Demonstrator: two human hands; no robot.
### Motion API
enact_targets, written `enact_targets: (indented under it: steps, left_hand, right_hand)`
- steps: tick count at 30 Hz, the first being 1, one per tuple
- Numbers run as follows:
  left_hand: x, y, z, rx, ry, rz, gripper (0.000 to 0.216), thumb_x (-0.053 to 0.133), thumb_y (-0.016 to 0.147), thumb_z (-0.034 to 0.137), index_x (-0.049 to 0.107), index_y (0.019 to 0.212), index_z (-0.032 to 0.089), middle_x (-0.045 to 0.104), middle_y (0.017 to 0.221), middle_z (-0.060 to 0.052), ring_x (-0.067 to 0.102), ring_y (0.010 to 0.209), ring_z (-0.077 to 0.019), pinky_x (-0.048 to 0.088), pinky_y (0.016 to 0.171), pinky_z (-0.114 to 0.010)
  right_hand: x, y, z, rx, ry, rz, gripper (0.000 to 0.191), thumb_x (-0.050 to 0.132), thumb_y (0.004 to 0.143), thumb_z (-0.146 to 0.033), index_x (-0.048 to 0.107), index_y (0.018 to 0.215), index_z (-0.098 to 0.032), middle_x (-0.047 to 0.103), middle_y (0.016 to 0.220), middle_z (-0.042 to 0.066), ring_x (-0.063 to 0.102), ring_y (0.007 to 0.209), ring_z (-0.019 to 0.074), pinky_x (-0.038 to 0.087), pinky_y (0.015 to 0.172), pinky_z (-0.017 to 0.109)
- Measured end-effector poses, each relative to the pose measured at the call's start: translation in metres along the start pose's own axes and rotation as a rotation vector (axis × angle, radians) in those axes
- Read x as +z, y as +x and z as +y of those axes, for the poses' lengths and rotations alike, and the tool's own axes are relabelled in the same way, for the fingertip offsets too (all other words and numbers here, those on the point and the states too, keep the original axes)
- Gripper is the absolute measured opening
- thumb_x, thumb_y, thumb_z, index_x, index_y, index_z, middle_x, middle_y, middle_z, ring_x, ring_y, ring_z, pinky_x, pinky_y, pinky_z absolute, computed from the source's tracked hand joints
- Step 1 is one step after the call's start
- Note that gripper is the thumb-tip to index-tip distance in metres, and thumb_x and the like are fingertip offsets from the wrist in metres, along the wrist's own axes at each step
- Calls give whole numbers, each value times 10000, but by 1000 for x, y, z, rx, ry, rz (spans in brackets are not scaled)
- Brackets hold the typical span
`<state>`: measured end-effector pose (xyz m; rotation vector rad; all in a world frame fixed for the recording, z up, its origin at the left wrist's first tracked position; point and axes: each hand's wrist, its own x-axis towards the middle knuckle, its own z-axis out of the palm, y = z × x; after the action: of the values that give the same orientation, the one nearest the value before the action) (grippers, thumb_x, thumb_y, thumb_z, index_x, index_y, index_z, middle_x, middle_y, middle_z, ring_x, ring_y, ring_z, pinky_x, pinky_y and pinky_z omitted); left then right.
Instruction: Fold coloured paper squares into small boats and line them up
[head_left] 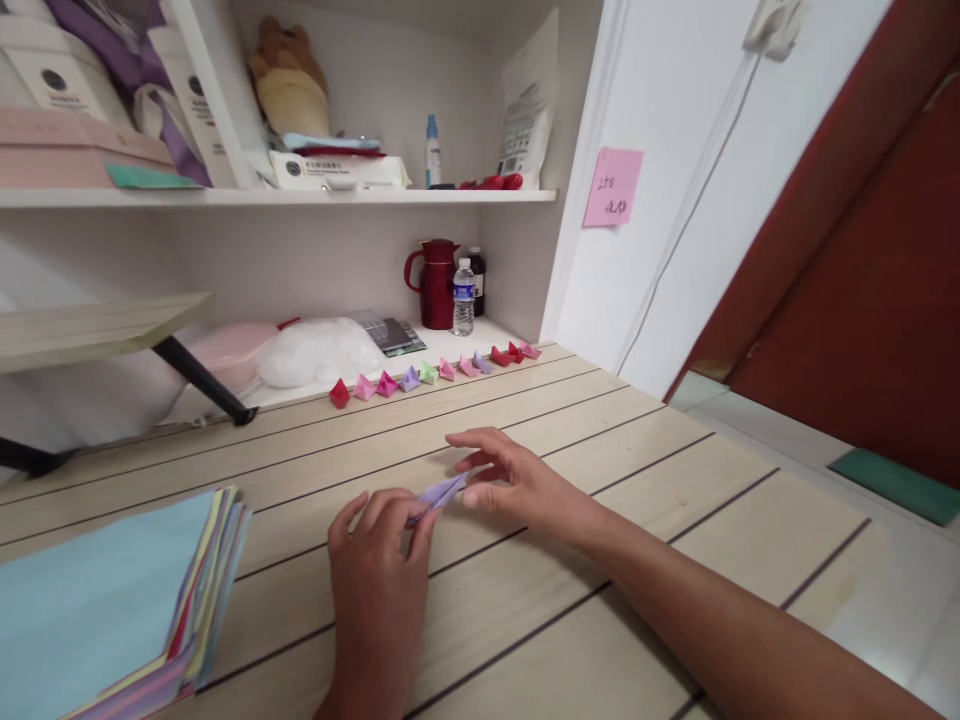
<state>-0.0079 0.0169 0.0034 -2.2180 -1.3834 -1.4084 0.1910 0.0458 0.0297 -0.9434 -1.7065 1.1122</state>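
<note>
While the left hand [379,560] pinches a pointed, folded lilac paper [444,490] between its fingers [421,540] over the pale, dark-grooved wooden desk [495,600], the right hand [517,485] curves beside the paper's tip, fingers loosely parted, contact unclear.

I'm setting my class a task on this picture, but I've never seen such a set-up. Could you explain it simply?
There is no machine here: a person works with two bare hands. The single picture comes from a camera worn on the head, looking forward and down. The left hand pinches a folded purple paper. The right hand is beside its far end, fingers parted; whether it touches is unclear. On the slatted table lie a stack of coloured sheets, at the left, and a row of small folded papers along the back.
</note>
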Motion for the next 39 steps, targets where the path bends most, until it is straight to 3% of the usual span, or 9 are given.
enact_targets:
  steps: [2,4,7,18,21,27,29,33,39]
  left_hand:
    - [0,0,2,8,-28,24,106,636,872,183,567,817,242,688,801,34,665,778,-171,404,859,-386]
    - [0,1,4,16,-60,33,107,639,868,181,572,812,244,690,804,39,665,773,-161,407,860,-376]
    - [1,1,8,-21,-108,14,117,647,854,179,586,784,249,698,794,50,667,762,-155,409,853,-373]
    - [2,1,11,-249,-179,-69,94,677,783,200,614,755,264,702,722,53,657,697,-179,471,825,-408]
    - [6,-1,9,-333,-194,-77,136,691,761,229,606,863,261,713,792,17,672,743,-203,500,784,-410]
    - [8,1,5,-731,-558,-140,592,707,738,386,501,1266,217,696,913,-29,677,735,-182,531,724,-349]
    - [4,5,7,-825,-648,-211,538,708,734,411,575,1209,196,701,857,-16,673,756,-179,520,739,-326]
    - [-6,13,11,-881,-716,-313,304,678,741,477,716,851,196,684,712,4,637,723,-166,479,687,-278]
    - [-7,12,9,-953,-663,-310,362,672,711,545,714,768,190,620,637,27,521,606,-118,388,574,-233]
  right_hand:
    - [5,2,6,82,103,-6,669,877,667,-369,630,1278,-251,604,1284,93,632,1026,213,505,910,372]
    - [10,2,9,157,210,-51,557,887,648,-347,699,1152,-202,704,1079,72,651,883,184,513,836,344]
    - [15,1,7,186,284,-87,359,875,669,-355,758,945,-158,739,856,46,647,767,163,503,755,307]
    - [16,0,4,186,217,-37,321,865,664,-434,752,777,-155,682,666,12,560,621,130,434,618,266]
    - [17,0,4,206,247,-26,323,873,656,-421,746,775,-150,673,634,8,557,600,123,421,603,258]
    - [17,2,3,323,385,67,359,910,581,-415,731,731,-143,662,591,-6,574,548,103,408,582,233]
    - [16,3,4,337,408,88,363,918,562,-409,727,715,-141,669,613,-5,569,534,92,404,576,228]
    - [13,3,7,348,421,74,360,918,564,-401,716,705,-139,670,614,-10,561,512,78,379,547,215]
    - [14,2,5,345,347,18,401,889,583,-458,697,733,-139,702,678,23,574,521,94,403,546,228]
